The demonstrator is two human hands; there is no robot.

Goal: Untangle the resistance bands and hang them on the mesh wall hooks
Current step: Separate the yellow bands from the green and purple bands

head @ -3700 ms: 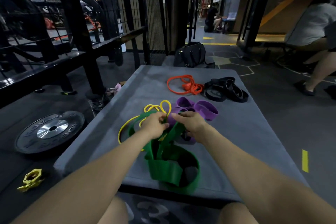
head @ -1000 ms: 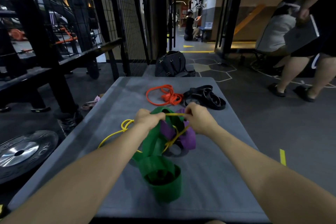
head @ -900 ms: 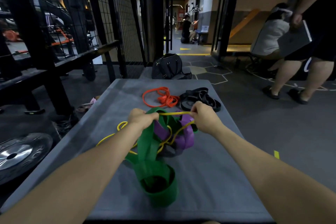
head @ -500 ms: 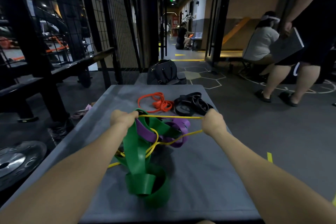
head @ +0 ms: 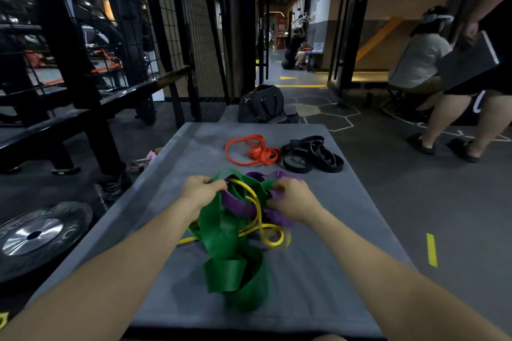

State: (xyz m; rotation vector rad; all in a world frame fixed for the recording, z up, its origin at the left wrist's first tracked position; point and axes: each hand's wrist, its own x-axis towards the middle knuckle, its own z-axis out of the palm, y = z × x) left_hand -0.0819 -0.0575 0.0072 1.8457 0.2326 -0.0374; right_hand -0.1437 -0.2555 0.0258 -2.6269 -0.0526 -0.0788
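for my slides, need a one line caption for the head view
Both hands, left and right, work a tangle of green, purple and yellow resistance bands.

Count on mat (head: 318, 271): 5 band colours – 1 green (head: 221, 232), 1 yellow (head: 259, 212), 1 purple (head: 238, 203) in my tangle; 1 orange bundle (head: 253, 148), 1 black bundle (head: 313, 153). My 2 hands: left (head: 201, 189), right (head: 291, 199). Floor: 1 wt plate (head: 36, 235), 1 bag (head: 263, 105)

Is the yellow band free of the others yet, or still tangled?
Tangled: the yellow band loops through the green band and purple band.
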